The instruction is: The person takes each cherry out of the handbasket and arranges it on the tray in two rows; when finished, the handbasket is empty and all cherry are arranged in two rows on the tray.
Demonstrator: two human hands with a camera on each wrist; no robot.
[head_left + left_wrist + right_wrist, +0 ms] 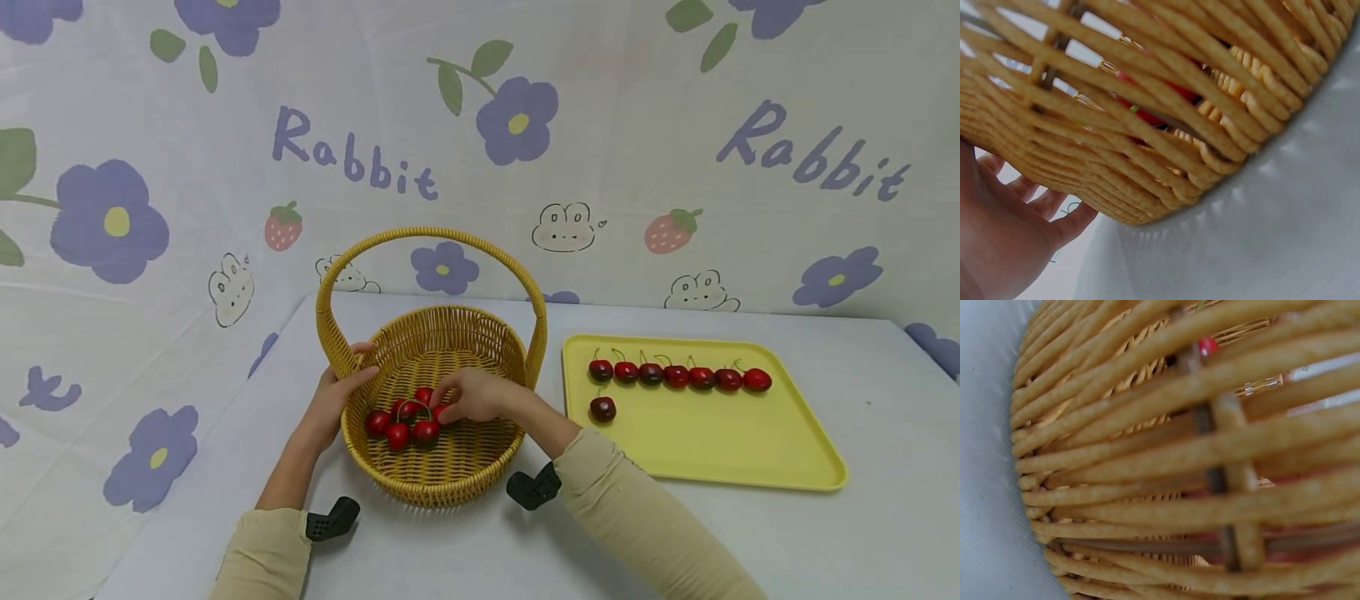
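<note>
A yellow wicker basket [450, 321] with a tall arched handle [435, 235] stands on the table. Several red cherries [397, 433] lie on its floor. My left hand [337, 392] grips the basket's left rim by the handle's foot; in the left wrist view the left hand [1004, 244] lies against the woven wall [1147, 144]. My right hand [472, 396] reaches into the basket, and its curled fingertips pinch a cherry [441, 411] at the edge of the pile. In the right wrist view, only the woven wall [1179, 456] and a spot of red cherry [1207, 345] show.
A yellow tray [712, 450] lies to the right of the basket. It holds a row of several cherries [675, 375] and one cherry [602, 408] beneath the row's left end. A floral cloth hangs behind the pale table [885, 517].
</note>
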